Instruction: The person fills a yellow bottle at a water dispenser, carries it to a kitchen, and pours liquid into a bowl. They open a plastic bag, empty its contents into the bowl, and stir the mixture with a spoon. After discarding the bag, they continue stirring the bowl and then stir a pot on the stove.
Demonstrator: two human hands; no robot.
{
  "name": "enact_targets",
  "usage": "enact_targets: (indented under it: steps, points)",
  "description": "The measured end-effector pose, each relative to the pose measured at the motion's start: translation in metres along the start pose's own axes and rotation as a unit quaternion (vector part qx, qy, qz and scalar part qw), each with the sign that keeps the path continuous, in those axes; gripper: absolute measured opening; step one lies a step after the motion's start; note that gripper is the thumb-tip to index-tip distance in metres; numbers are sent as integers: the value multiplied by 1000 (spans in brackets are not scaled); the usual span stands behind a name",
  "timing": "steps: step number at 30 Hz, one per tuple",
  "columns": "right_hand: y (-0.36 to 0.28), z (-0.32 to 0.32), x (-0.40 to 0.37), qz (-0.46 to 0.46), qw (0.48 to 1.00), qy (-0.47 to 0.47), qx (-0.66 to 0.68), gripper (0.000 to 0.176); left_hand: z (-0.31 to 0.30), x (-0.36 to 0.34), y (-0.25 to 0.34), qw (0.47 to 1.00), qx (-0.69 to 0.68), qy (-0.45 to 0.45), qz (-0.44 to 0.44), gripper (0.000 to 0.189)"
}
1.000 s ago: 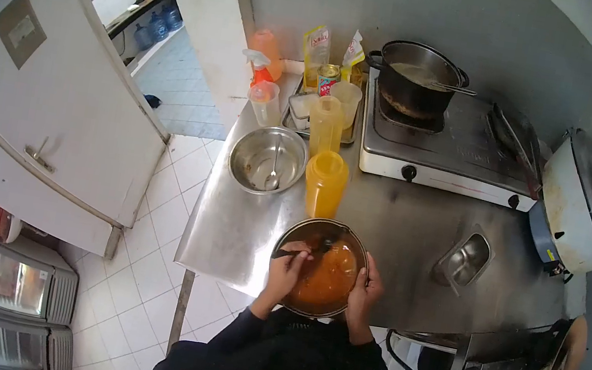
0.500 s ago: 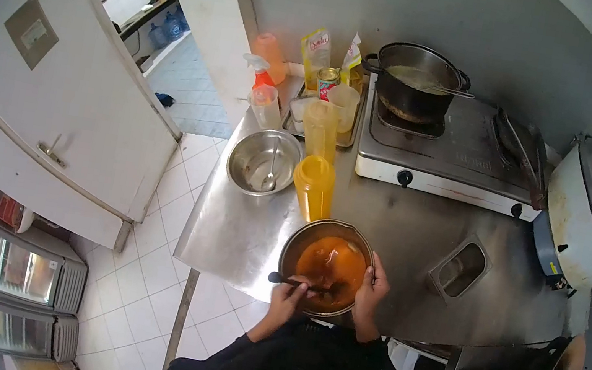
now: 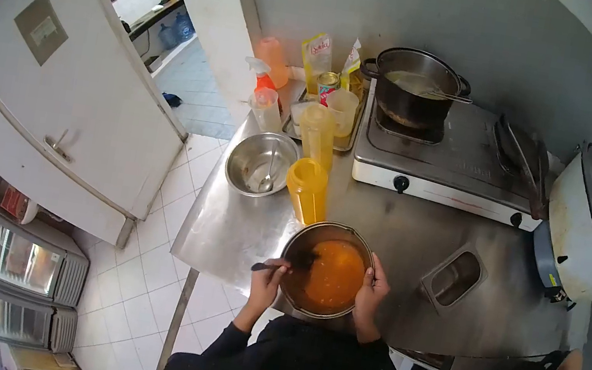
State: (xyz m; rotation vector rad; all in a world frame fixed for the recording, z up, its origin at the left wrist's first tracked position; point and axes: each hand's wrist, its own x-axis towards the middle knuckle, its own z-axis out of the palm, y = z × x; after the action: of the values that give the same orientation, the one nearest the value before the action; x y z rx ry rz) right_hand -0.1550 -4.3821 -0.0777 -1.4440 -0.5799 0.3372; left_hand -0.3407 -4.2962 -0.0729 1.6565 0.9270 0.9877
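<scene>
A metal bowl of orange sauce (image 3: 334,276) stands at the table's front edge, close to my body. My left hand (image 3: 266,283) is closed round a dark-handled utensil (image 3: 264,267), whose dark head is in the left part of the bowl. At the bowl's right rim, my right hand (image 3: 372,294) grips it with the thumb at the top edge. Just behind the bowl are two yellow bottles (image 3: 308,191), and to their left a steel bowl (image 3: 239,164) with a spoon (image 3: 268,173) in it.
On the steel table (image 3: 380,237), a gas stove (image 3: 463,157) carries a black pot (image 3: 410,106). A rectangular metal container (image 3: 455,278) lies to the right. A spray bottle (image 3: 264,95) and a tray of packets and a can (image 3: 329,86) stand behind. A large white pot (image 3: 584,223) is far right.
My left hand has moved left and slightly up, bringing the utensil from the lower middle of the sauce to the bowl's left side. My right hand stays on the rim.
</scene>
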Motion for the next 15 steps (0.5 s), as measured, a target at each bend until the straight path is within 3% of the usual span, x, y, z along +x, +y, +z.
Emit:
enact_targets:
  steps: [3,6,7,9,13,15]
  points:
    - [-5,2,2,28,999,-1,45,27,-4,-30,2,974,-157,6,-161,14]
    - [-1,4,3,17,1000,1,19,27,15,-36,20,943,-230,-3,-239,12]
    - [-1,5,3,17,1000,-1,19,27,24,-33,21,943,-230,-1,-239,12]
    - [-1,5,1,15,1000,-5,19,27,38,-26,22,970,-175,-68,-152,13]
    - [-5,7,1,9,1000,-9,10,27,56,4,16,971,-200,-70,-112,11]
    - [-6,9,0,20,999,3,51,27,51,22,7,993,-102,-61,-8,9]
